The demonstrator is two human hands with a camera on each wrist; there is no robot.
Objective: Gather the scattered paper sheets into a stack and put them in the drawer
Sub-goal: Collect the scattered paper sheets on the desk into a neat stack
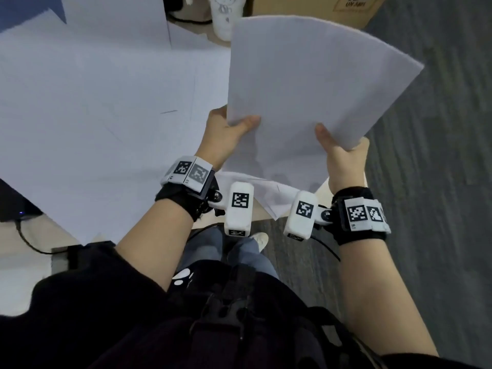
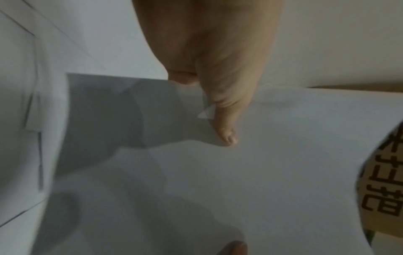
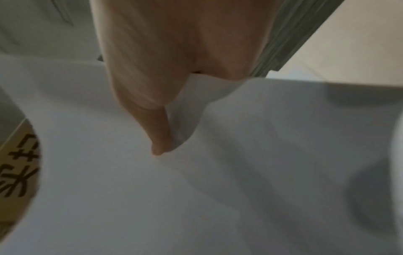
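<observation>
1. Two hands, one bundle: the left hand (image 1: 226, 134) and the right hand (image 1: 343, 155) each pinch a lower corner of the held sheets (image 1: 306, 83), thumb on top, fingers hidden beneath.
2. Held sheets: several white pages, fanned unevenly, raised above the near desk edge and partly over the grey floor (image 1: 439, 155). The wrist views show each thumb pressed onto the paper.
3. Loose sheets (image 1: 93, 102): many lie overlapping on the desk (image 1: 53, 233), to the left of the bundle; more crumpled paper (image 1: 269, 193) sits under the hands at the desk corner.
4. Step in hand, as judged: gathering is under way, with the bundle not yet squared and most pages not yet collected.
5. Next move, as judged: the fanned edges need tapping level, then the remaining pages need adding, with a firm pinch so no page slips out.
6. Drawer: not in view; its place and contents cannot be told.
7. Cardboard box (image 1: 314, 9): stands beyond the bundle, printed lettering on its side; contents hidden.
8. White device (image 1: 225, 14): stands at the far desk edge, kind uncertain.
</observation>
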